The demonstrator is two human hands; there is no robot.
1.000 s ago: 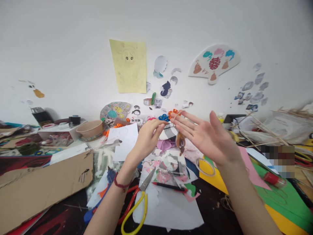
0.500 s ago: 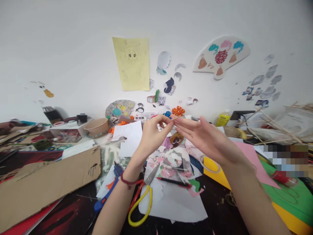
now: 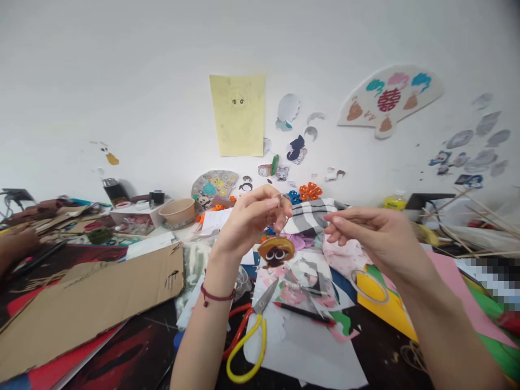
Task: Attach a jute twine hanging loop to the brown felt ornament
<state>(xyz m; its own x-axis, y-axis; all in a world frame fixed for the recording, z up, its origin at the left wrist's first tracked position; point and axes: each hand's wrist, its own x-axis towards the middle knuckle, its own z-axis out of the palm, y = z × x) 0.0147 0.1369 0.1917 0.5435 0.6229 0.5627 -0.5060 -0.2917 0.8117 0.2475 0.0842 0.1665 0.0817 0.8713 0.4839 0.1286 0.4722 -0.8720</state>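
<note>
A small brown charm [image 3: 276, 251] with large cartoon eyes hangs just below my left hand [image 3: 260, 216], whose fingers are closed around its upper end. My right hand [image 3: 365, 230] is raised to the right, apart from the left, with thumb and fingers pinched together; what they hold, if anything, is too small to make out. Beneath the hands are paper scraps [image 3: 300, 281], scissors with yellow handles [image 3: 264, 325], a red-handled tool [image 3: 239, 330] and a dark pen [image 3: 304, 313] on white paper [image 3: 309, 352].
Cardboard [image 3: 101, 303] lies at the left, with another person's hand [image 3: 20, 244] beyond it. A tan bowl [image 3: 177, 212] stands behind. At the right are a tape roll [image 3: 369, 285], yellow paper [image 3: 390, 314], pink paper [image 3: 459, 287] and thin sticks [image 3: 475, 211].
My hands have moved apart, the right one to the right with its fingers now pinched. The charm hangs farther left, under my left hand. The view has shifted left, and another person's hand shows.
</note>
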